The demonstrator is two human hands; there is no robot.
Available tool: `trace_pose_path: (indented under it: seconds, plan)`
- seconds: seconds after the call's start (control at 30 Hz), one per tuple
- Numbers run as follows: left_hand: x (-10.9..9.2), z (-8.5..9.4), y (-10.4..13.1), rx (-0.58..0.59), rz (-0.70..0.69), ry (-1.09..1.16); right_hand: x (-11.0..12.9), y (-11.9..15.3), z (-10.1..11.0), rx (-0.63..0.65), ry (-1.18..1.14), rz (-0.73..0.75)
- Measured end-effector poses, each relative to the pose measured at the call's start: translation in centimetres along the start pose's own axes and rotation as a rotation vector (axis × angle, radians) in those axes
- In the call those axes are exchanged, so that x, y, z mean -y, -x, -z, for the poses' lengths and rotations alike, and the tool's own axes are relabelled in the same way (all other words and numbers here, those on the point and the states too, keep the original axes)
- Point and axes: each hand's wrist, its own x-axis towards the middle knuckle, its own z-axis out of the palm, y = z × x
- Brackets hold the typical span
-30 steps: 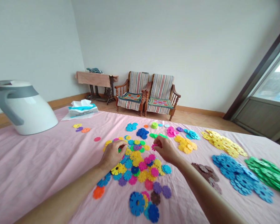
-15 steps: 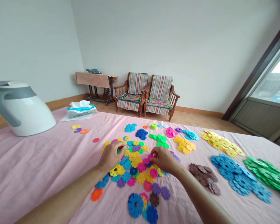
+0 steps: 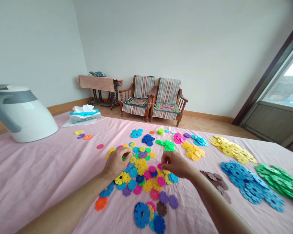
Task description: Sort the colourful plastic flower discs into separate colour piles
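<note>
A mixed heap of notched plastic snowflake discs in many colours lies between my hands on the pink cloth. My left hand is curled over the heap's left side, thumb and forefinger pinched together. Whatever may be in that pinch is hidden, though a green disc shows through the gap behind it. At the heap's right side, my right hand pinches a pink disc, mostly covered by the fingers. Closer to me, a large blue disc overlaps several smaller ones.
Sorted piles surround the heap: yellow discs, blue discs, green discs, brown discs and light orange discs. A white jug and a tissue pack stand at the left. Two wooden chairs are beyond the table.
My right hand has moved slightly right, away from the heap's middle, with the pink disc at its fingertips. The left hand stays in place.
</note>
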Motion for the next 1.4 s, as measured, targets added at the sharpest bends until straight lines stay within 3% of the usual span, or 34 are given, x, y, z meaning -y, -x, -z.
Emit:
trace_pose_path:
  seconds: [0.1,0.27,0.43,0.67,0.87,1.17,1.4]
  plan:
    - [0.0,0.0,0.0,0.001,0.011,0.007,-1.4,-0.8,1.3,-0.074,0.003,-0.037]
    - [0.1,0.0,0.0,0.003,0.018,0.031,-5.7,-4.0,3.6,-0.321,0.092,-0.213]
    - [0.1,0.0,0.1,0.009,0.033,0.047,-9.5,-7.5,4.3,-0.463,0.195,-0.379]
    - [0.0,0.0,-0.1,0.006,0.049,0.049,-10.8,-10.2,3.4,-0.429,0.277,-0.404]
    - [0.1,0.0,0.0,0.001,0.048,0.056,-11.1,-11.0,4.6,-0.410,0.380,-0.421]
    - [0.3,-0.1,0.0,0.024,0.070,0.067,-10.2,-14.8,4.9,-0.306,0.575,-0.406]
    - [0.4,-0.1,0.0,0.016,0.086,0.058,-11.3,-16.6,4.4,-0.191,0.647,-0.475]
